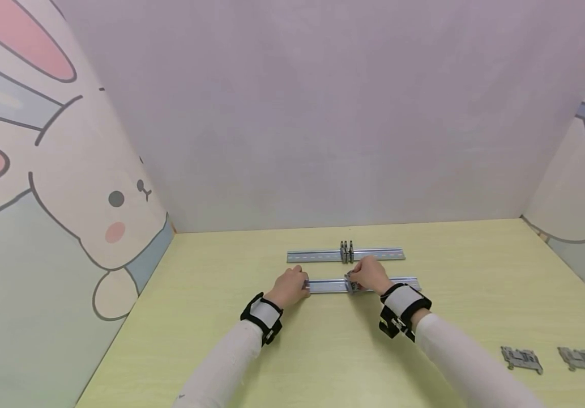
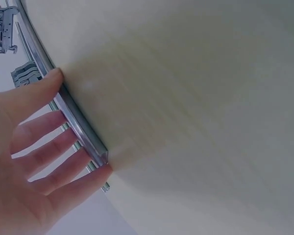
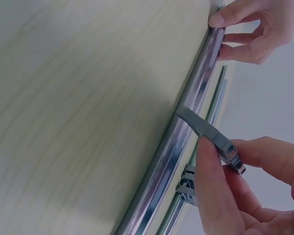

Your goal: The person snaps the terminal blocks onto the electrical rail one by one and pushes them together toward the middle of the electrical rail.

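Note:
A metal DIN rail (image 1: pixel 328 286) lies across the table in front of me. My left hand (image 1: pixel 290 287) grips its left end, thumb on the near edge and fingers along the far edge in the left wrist view. My right hand (image 1: pixel 372 275) pinches a grey terminal block (image 3: pixel 206 129) between thumb and fingers. In the right wrist view the block stands tilted, its lower end right at the rail's near edge. Behind lies a second DIN rail (image 1: pixel 312 257) with several grey terminal blocks (image 1: pixel 345 253) standing near its middle.
Two loose grey terminal blocks, a left one (image 1: pixel 522 359) and a right one (image 1: pixel 581 360), lie flat at the table's front right. The pale wooden table (image 1: pixel 210 283) ends at a plain back wall (image 1: pixel 323 141). Side walls carry cartoon drawings.

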The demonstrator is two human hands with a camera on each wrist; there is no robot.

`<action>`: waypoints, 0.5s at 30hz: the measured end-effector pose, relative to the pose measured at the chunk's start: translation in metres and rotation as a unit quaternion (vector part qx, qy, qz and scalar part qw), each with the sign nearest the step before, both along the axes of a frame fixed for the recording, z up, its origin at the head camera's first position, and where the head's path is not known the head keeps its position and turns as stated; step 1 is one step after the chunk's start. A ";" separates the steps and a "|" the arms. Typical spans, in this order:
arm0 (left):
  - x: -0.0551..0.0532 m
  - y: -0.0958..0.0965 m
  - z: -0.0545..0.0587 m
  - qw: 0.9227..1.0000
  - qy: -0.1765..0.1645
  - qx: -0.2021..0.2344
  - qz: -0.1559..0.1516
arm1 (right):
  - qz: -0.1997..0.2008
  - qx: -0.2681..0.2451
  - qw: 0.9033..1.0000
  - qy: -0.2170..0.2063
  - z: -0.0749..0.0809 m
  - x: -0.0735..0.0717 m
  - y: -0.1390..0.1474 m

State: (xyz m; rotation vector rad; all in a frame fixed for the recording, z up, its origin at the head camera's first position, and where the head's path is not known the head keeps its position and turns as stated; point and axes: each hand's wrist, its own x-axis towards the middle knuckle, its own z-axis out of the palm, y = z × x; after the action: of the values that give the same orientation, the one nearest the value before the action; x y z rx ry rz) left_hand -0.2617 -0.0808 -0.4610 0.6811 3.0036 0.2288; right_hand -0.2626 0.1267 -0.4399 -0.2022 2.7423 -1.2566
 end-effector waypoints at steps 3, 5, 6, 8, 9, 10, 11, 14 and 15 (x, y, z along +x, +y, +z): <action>0.000 0.000 0.000 1.000 -0.002 0.001 0.000 | -0.001 0.006 1.000 0.002 -0.002 -0.001 -0.004; 0.000 0.000 0.000 1.000 -0.004 0.000 -0.001 | -0.004 0.006 1.000 -0.002 -0.001 -0.001 -0.007; 0.000 0.000 0.000 1.000 -0.004 -0.001 -0.001 | -0.005 0.007 1.000 -0.005 -0.001 0.000 -0.008; 0.001 0.000 0.001 1.000 -0.004 -0.004 -0.002 | -0.004 0.008 1.000 -0.008 0.000 0.000 -0.010; 0.001 0.000 0.001 1.000 -0.004 -0.004 -0.003 | -0.003 0.010 1.000 -0.008 0.000 0.000 -0.011; 0.001 0.000 0.001 1.000 -0.003 -0.006 -0.003 | -0.005 0.011 1.000 -0.009 0.000 0.000 -0.013; 0.001 0.000 0.001 1.000 -0.001 -0.007 -0.004 | -0.005 0.013 1.000 -0.006 -0.001 0.000 -0.014; 0.001 0.000 0.001 1.000 0.001 -0.007 -0.003 | -0.003 0.018 1.000 0.005 -0.004 -0.002 -0.017; 0.000 0.000 0.001 1.000 -0.003 -0.006 -0.001 | -0.002 0.019 1.000 0.009 -0.004 -0.002 -0.018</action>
State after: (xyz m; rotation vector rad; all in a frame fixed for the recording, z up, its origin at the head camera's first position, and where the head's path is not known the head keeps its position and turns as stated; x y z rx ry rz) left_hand -0.2614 -0.0809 -0.4601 0.6817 2.9966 0.2125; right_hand -0.2645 0.1092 -0.4441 -0.2068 2.7816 -1.2071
